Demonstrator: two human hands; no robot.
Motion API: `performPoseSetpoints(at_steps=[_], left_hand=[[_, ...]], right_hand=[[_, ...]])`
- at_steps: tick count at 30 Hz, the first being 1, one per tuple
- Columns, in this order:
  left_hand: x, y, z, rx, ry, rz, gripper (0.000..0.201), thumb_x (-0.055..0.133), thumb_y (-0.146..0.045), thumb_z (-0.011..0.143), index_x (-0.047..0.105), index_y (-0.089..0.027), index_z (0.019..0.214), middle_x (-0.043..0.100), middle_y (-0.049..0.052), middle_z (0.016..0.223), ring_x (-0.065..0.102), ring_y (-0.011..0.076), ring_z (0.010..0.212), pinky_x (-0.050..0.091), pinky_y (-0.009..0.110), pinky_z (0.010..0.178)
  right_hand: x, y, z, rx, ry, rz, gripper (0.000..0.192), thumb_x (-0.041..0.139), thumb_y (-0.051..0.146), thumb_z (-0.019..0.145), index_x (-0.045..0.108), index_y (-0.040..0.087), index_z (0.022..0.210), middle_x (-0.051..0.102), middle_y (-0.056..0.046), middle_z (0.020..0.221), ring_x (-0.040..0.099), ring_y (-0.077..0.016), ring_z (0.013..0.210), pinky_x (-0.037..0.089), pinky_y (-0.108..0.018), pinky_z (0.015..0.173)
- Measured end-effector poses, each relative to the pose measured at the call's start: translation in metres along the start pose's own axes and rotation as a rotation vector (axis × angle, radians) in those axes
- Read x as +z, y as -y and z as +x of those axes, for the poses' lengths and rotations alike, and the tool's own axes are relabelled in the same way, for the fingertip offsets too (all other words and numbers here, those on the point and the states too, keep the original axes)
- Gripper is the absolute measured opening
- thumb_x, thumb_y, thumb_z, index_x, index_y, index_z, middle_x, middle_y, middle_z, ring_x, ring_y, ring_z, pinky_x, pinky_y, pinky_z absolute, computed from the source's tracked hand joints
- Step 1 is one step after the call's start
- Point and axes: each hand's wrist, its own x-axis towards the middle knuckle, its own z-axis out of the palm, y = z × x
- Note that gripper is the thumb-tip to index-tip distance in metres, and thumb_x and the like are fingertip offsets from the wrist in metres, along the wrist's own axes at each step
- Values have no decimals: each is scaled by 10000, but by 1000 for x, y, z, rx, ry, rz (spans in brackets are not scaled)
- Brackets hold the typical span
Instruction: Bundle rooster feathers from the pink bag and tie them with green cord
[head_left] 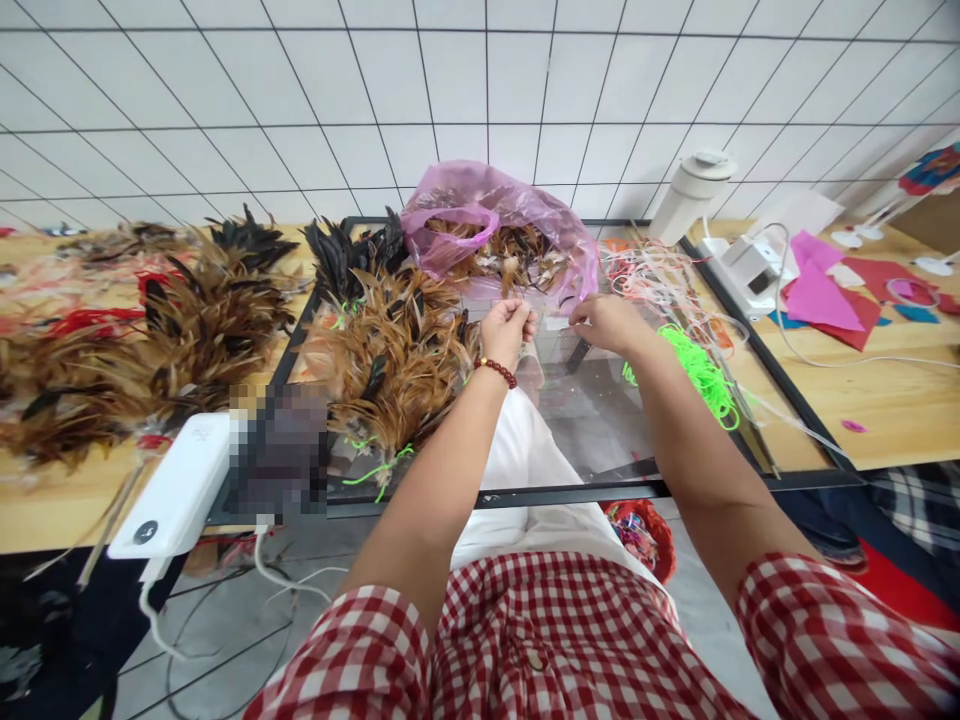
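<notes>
Two hands at centre frame, one pink bag (501, 228) of feathers just above them, one heap of brown and black feathers (390, 345) left of centre, a second, larger heap (150, 330) at far left. One white power bank (176, 490) at lower left with a cable hanging off it, one white tumbler (690, 195) at upper right, one tangle of green cord (701, 370) right of centre, a spread of pale strips (645, 270) above that, several pink and red felt pieces (829, 295) at far right. Black-framed glass table (592, 420) in the middle, wooden tabletops (892, 400) to both sides, white tiled wall (480, 90) across the top of the frame; red basket (645, 535) below the glass. Left hand (507, 330), a red bead bracelet at its wrist, curled nearly closed, fingertips pinched together near the bag's mouth. Right hand (606, 322) likewise closed to a pinch, level with the left and just beside it. Between the two, something small and pale, possibly a feather or a strip, too small to tell. Both hands raised just above the glass, close under the bag, the nearer feather heap touching the left wrist's side of the frame. Red checked sleeves at bottom edge.
</notes>
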Motion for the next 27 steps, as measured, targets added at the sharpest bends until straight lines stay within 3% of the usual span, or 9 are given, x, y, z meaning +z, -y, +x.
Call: performPoseSetpoints(at_steps=[3, 6, 9, 12, 16, 27], left_hand=[[0, 1, 1, 12, -2, 16, 141, 702, -153, 887, 592, -161, 799, 629, -59, 599, 504, 37, 444, 364, 171, 466], [-1, 3, 2, 31, 3, 14, 135, 718, -134, 863, 609, -156, 786, 621, -64, 613, 510, 34, 457, 364, 173, 470], [1, 4, 4, 48, 2, -2, 130, 702, -105, 858, 623, -152, 767, 594, -70, 588, 503, 33, 457, 360, 174, 467], [3, 4, 6, 45, -5, -4, 126, 695, -91, 853, 643, -147, 754, 573, -68, 547, 493, 42, 454, 355, 183, 463], [5, 3, 5, 32, 1, 7, 100, 735, -90, 819, 677, -142, 756, 581, -63, 538, 493, 42, 461, 350, 184, 466], [3, 4, 2, -13, 24, 38, 95, 811, -75, 751, 732, -127, 760, 606, -51, 536, 502, 37, 470, 377, 179, 489]], right_hand=[[11, 12, 3, 53, -14, 60, 156, 577, 151, 840, 732, 164, 850, 763, -143, 1028, 672, -260, 916, 443, -352, 777], [24, 19, 10, 109, -158, 389, 86, 573, 202, 861, 626, 191, 793, 724, -92, 870, 616, -214, 810, 437, -334, 745], [34, 27, 14, 93, -281, 916, 256, 605, 447, 898, 557, 224, 781, 663, -28, 756, 566, -170, 712, 440, -302, 691], [41, 35, 15, 45, -271, 1226, 497, 694, 711, 793, 577, 228, 779, 648, -12, 737, 538, -140, 656, 434, -285, 648], [45, 40, 14, 45, -253, 1331, 596, 779, 783, 674, 594, 222, 754, 617, 8, 687, 500, -116, 604, 441, -280, 631], [54, 40, 18, 26, -259, 1246, 630, 748, 827, 653, 579, 230, 762, 578, 11, 674, 493, -134, 631, 452, -292, 626]])
